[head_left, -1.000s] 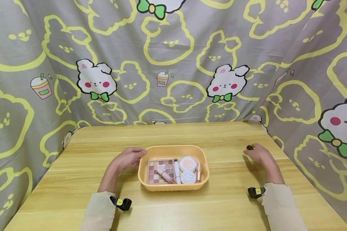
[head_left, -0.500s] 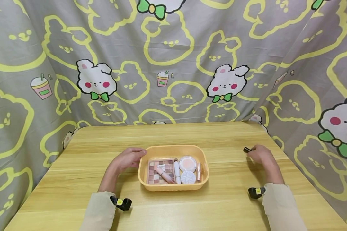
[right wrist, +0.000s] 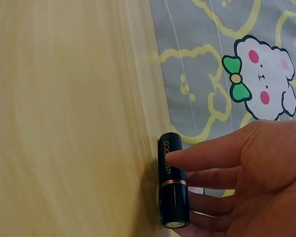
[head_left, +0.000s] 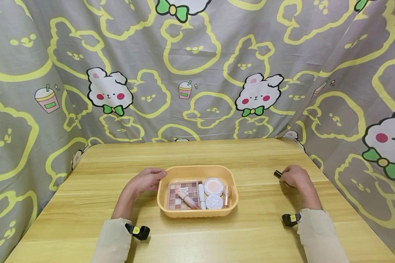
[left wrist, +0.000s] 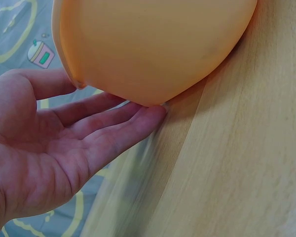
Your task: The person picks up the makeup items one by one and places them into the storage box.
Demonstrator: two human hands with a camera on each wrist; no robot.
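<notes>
A yellow plastic basket (head_left: 197,213) stands on the wooden table. My left hand (head_left: 148,179) holds its left end; in the left wrist view the thumb is at the rim and the fingers lie along the outer wall (left wrist: 153,49). Off to the right, my right hand (head_left: 295,176) holds a black lipstick (right wrist: 173,180) with a gold band, thumb against its side. Inside the basket are an eyeshadow palette (head_left: 173,195), a pink tube (head_left: 188,199) lying across it, a white tube (head_left: 201,195), a round compact (head_left: 213,186), a white round case (head_left: 214,202) and a rose-gold lipstick (head_left: 226,197).
The wooden table (head_left: 197,237) runs back to a grey curtain (head_left: 214,80) with yellow outlines and white rabbits, which also hangs at both sides. A black wrist camera is strapped on each sleeve.
In my right hand the black lipstick now sticks out further from the fingers, and the hand has shifted slightly. My left hand and the basket have stayed in place.
</notes>
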